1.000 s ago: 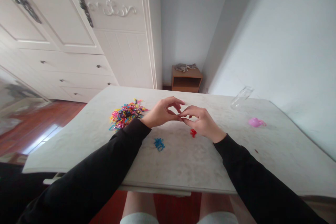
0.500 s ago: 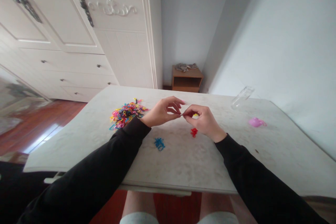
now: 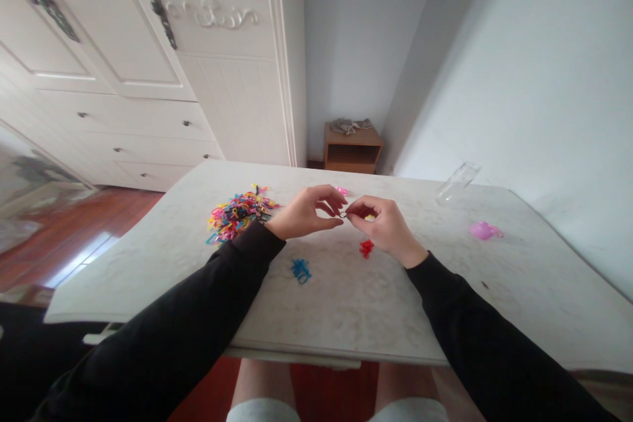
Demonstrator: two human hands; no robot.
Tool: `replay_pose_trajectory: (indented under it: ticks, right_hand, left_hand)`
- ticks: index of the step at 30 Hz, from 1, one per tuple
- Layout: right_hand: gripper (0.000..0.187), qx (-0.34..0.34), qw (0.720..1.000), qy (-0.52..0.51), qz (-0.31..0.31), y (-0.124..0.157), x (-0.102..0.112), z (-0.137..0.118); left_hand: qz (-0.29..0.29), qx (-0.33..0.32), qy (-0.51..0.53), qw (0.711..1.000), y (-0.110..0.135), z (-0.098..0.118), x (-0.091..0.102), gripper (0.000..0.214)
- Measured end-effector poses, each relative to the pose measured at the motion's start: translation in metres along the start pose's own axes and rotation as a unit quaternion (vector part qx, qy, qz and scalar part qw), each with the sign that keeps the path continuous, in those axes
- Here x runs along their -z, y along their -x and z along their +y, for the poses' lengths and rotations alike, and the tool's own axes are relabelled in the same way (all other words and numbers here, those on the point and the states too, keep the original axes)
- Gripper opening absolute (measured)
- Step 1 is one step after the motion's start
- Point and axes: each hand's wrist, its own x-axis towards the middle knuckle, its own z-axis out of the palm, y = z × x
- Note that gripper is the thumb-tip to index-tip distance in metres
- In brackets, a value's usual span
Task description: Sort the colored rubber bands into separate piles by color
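Left hand (image 3: 302,214) and right hand (image 3: 384,227) pinch a barely visible ring (image 3: 342,214).

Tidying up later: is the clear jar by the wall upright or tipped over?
Tipped over: the clear jar lies on its side on the table.

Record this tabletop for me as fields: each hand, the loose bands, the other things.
Left hand: fingertips pinch a small dark elastic band
Right hand: pinches the same band from the other side
Big heap: multicoloured elastic bands, beside the left wrist
Small clusters: blue bands near the left forearm; red bands by the right wrist; pink bands beyond the fingers
Far right: clear jar lying on its side; pink plastic piece
Surface: white marbled table
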Motion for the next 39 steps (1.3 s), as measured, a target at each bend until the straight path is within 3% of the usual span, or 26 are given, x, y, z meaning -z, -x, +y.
replay_pose_trajectory:
  ticks: [13,30,39]
  right_hand:
    - [0.006,-0.011,1.0,-0.01,0.012,-0.0003,0.0,0.0036]
    - [0.004,0.022,0.999,0.04,0.014,-0.0002,0.0013,0.0018]
    - [0.012,0.051,0.996,0.068,0.029,-0.0009,0.0014,0.0011]
  left_hand:
    - [0.01,0.002,-0.094,0.995,-0.0019,0.0,0.0002,0.01]
    - [0.028,0.025,-0.083,0.996,-0.0026,-0.002,0.0015,0.014]
    - [0.021,0.035,-0.094,0.995,-0.0044,0.0035,0.0038,0.015]
